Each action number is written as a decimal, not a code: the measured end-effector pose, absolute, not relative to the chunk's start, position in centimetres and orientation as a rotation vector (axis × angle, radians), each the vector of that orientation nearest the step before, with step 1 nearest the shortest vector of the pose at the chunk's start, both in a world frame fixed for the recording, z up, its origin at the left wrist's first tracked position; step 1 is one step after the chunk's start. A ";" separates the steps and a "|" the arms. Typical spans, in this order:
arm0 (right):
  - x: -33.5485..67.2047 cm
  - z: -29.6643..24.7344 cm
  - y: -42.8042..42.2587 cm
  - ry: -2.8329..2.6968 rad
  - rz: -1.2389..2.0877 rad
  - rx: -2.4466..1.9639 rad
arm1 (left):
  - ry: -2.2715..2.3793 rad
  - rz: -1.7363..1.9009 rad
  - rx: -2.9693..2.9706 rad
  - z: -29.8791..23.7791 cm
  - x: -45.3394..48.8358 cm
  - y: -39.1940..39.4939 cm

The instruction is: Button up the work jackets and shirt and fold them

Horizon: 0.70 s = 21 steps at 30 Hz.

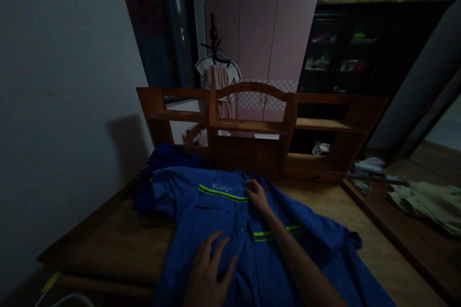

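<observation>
A blue work jacket (219, 220) with yellow-green reflective stripes and pale letters on the chest lies spread, front up, over the wooden bed surface. Its collar is toward the headboard. My right hand (258, 196) is near the collar, fingers bent and pinched on the front edge of the jacket. Lower down, my left hand (211, 271) hovers over or rests lightly on the jacket front, its fingers spread and nothing held. The lower part of the jacket runs out of view. Beyond its left sleeve in the picture, a darker blue garment (165, 156) lies in a heap.
A wooden headboard with shelves (248, 127) stands behind the jacket. The white wall (72, 105) borders the left side. To the right, a beige cloth (428, 204) lies beyond the bed's wooden edge (389, 235). Clothes (219, 74) hang on a stand behind.
</observation>
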State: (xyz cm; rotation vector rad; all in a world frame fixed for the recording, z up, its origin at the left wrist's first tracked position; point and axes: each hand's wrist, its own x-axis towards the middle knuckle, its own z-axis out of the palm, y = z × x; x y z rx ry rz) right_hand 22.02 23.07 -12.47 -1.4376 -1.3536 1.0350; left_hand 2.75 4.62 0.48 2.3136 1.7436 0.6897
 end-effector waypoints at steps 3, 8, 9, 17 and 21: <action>22.2 -12.6 23.1 -1.361 1.021 -1.436 | 1.774 0.815 2.204 0.7 3.1 4.2; 22.2 -12.6 22.9 -1.351 1.032 -1.425 | 1.775 0.803 2.139 1.0 3.5 4.2; 22.2 -12.6 22.9 -1.346 1.042 -1.424 | 1.765 0.754 2.119 1.0 3.6 4.1; 22.0 -12.3 23.0 -1.287 1.172 -1.318 | 1.851 0.073 1.959 0.4 4.1 3.2; 22.1 -11.5 23.1 -1.229 1.296 -1.227 | 1.859 0.059 1.915 0.7 4.0 3.0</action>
